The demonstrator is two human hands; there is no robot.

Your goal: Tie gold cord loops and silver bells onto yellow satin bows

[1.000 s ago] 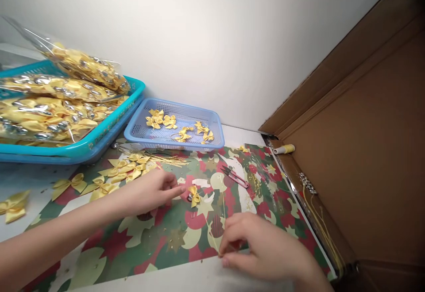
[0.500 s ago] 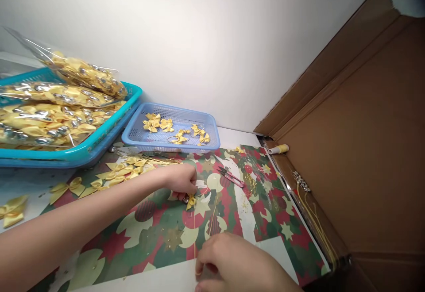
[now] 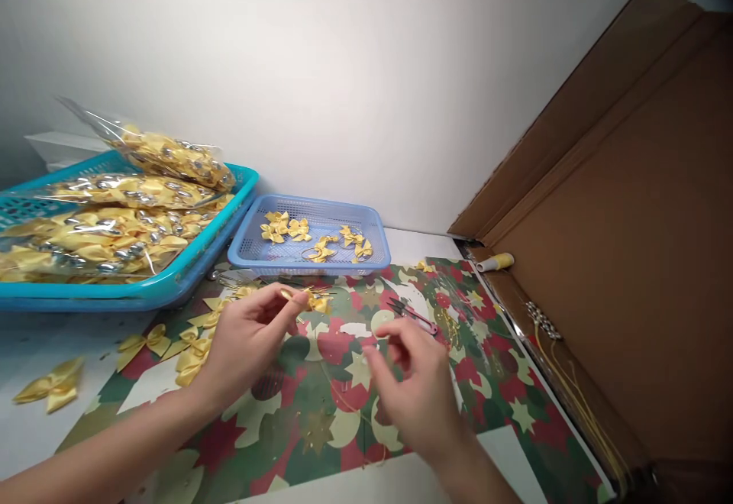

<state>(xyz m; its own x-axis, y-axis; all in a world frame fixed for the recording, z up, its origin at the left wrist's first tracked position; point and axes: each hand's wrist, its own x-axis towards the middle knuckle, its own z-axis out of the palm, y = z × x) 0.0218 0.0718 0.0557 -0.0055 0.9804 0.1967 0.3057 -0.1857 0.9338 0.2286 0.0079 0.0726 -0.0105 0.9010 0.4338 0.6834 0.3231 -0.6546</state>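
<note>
My left hand (image 3: 252, 336) pinches a small yellow ribbon bow (image 3: 319, 304) between thumb and forefinger, a little above the table. A gold-coloured bit shows at its fingertips, too small to make out. To the right, my right hand (image 3: 409, 382) hovers over the patterned sheet with thumb and forefinger apart, and I see nothing between them. Just beyond it lie pink-handled thread snips (image 3: 421, 319). Loose yellow bows (image 3: 192, 359) lie beside and partly behind my left hand. A thin thread (image 3: 349, 405) runs faintly across the sheet.
A blue basket (image 3: 309, 269) with several bows stands against the white wall. At left, a turquoise basket (image 3: 137, 290) holds clear bags of bows (image 3: 114, 237). A cardboard panel (image 3: 618, 221) rises on the right, with a thread spool (image 3: 495, 262) and silver beads (image 3: 544, 321) along its foot.
My left hand has turned and lifted the bow up from the sheet. My right hand has risen from the near edge toward the middle, its fingers parting. The view has shifted slightly.
</note>
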